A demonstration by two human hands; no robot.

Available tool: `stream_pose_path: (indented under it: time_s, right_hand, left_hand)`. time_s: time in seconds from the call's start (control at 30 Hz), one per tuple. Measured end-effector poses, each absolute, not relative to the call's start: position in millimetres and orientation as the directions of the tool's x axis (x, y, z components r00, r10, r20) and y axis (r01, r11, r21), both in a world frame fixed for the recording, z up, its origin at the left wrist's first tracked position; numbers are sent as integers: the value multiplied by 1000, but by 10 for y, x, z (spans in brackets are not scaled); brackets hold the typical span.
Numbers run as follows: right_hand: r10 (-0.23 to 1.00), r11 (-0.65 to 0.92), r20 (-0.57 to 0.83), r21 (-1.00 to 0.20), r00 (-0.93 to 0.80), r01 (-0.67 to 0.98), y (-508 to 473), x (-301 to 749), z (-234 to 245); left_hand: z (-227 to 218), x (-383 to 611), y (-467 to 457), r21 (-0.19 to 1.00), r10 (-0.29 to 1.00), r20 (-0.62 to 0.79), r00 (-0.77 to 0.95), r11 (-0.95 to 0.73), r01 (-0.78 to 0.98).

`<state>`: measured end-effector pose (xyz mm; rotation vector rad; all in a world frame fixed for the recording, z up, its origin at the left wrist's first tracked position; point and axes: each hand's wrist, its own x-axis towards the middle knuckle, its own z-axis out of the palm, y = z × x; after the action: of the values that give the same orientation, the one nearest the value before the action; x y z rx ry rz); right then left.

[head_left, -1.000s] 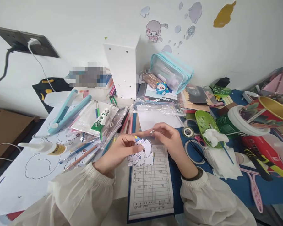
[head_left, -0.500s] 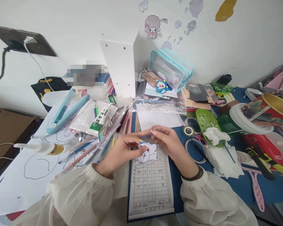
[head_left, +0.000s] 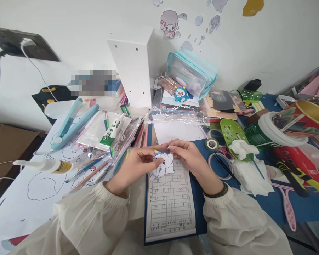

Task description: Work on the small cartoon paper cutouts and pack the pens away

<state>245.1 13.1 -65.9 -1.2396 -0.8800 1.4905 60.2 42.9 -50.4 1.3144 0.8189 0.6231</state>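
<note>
A paper cutout (head_left: 166, 169) with a cartoon character drawn on it is held over a form booklet. My left hand (head_left: 139, 163) grips it, the thumb on its front and the other fingers behind. At the cutout's top right edge, my right hand (head_left: 188, 154) pinches with thumb and forefinger close to my left fingertips. What lies in that pinch is too small to make out. Under both hands lies the form booklet (head_left: 170, 212), a printed grid with handwritten numbers, on a blue backing.
Left of my hands are a plastic bag (head_left: 95, 132) with a tube on it, a glue bottle (head_left: 50, 165), a light-blue hair straightener (head_left: 77, 124) and pens. A tape roll (head_left: 211, 144), green dish (head_left: 229, 131), tissues (head_left: 252, 177) and pink-handled razor (head_left: 289, 210) lie right. Behind stands a white box (head_left: 132, 74).
My right fingers have come down to the cutout's top edge, beside my left fingertips. A small white bit showed between them before. The cutout has shifted slightly up and left in view.
</note>
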Motion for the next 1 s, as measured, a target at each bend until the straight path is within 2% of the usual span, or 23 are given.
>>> stream_pose_path:
  time_s: [0.17, 0.37, 0.47, 0.7, 1.0]
  right_hand:
    - [963, -266, -269, -946, -8, -184, 145, 2549, -611]
    - [967, -211, -201, -976, -157, -53, 109, 2571, -429]
    - [937, -237, -232, -971, -262, 10, 101, 2515, -399]
    - [855, -325, -377, -925, -356, 198, 111, 2469, -481]
    - [851, -313, -391, -914, -351, 259, 112, 2462, -476]
  left_hand:
    - [-526, 577, 489, 946, 747, -311, 587, 304, 114]
    - [-549, 574, 487, 900, 635, -427, 643, 230, 371]
    - [-537, 564, 478, 866, 564, -477, 675, 170, 470]
    - [-507, 535, 476, 850, 505, -490, 710, 97, 518]
    - [-507, 544, 469, 849, 494, -483, 723, 63, 524]
